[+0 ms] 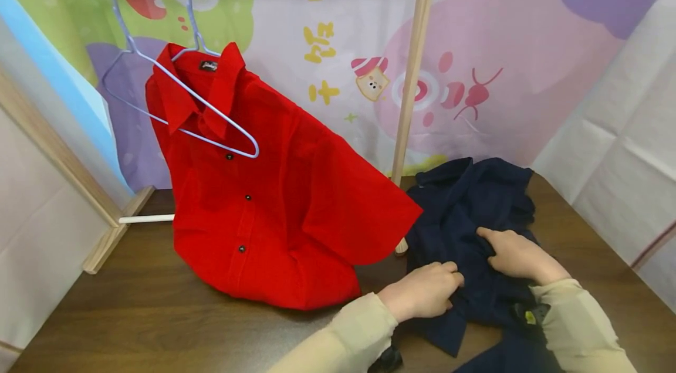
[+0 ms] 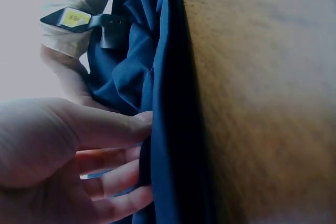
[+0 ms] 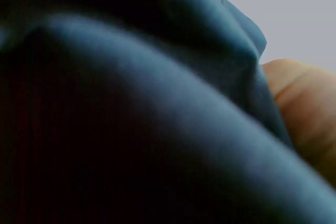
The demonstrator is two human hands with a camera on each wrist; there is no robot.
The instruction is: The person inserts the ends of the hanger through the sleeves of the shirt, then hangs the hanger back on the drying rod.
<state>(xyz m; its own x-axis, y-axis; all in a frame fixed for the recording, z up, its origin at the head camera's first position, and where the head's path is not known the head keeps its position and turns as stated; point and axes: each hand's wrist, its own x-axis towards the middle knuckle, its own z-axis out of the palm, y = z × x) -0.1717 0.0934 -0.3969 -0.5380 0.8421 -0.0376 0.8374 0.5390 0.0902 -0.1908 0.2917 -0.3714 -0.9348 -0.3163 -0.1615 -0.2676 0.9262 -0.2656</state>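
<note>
A navy shirt (image 1: pixel 449 214) lies crumpled on the right part of the table, its folds bunched up. My left hand (image 1: pixel 425 291) pinches the near left part of its cloth. In the left wrist view, the left thumb and fingers (image 2: pixel 115 179) meet at a fold of that cloth, just above the tabletop. Farther right, my right hand (image 1: pixel 520 255) holds the shirt near its middle, thumb on top and the other fingers hidden by fabric. Dark cloth fills most of the right wrist view, with part of the right hand (image 3: pixel 307 108) at the edge.
A red short-sleeved shirt (image 1: pixel 211 214) hangs on a rack to the left, its hem on the brown table (image 1: pixel 132 314). A bare light-blue hanger (image 1: pixel 253 147) hangs in front of it. The rack's wooden post (image 1: pixel 414 68) stands just left of the navy shirt.
</note>
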